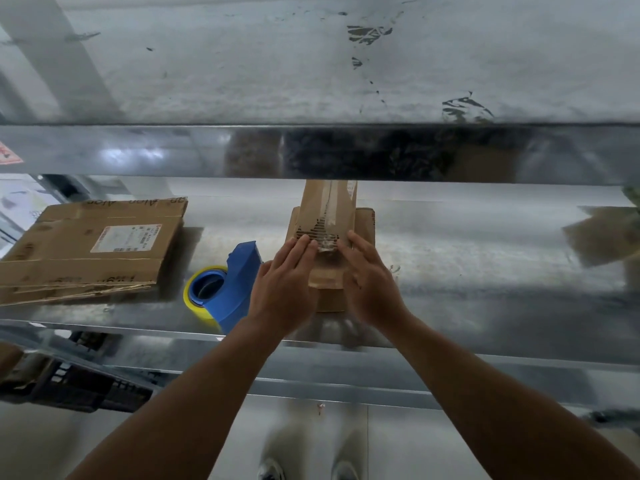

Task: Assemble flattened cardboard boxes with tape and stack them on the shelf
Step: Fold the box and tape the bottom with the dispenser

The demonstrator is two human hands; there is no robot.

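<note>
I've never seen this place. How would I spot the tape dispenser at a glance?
Find the metal shelf that holds cardboard. Between the flattened cardboard stack on its left and the small box at centre sits the tape dispenser. It alone is bright blue, with a yellow roll.

Shelf beam (138, 150): galvanised steel, glossy, soft light patches | above beam: pale upper deck (242, 64) with dark scuffs (369, 32) | on beam, far left: red-and-white sticker (8, 154) | below beam: lower deck (467, 244); further down, left, black slatted crate (79, 386); lowest, pale floor (398, 441)

Both hands (282, 289) (372, 289) flat, fingers straight
</note>
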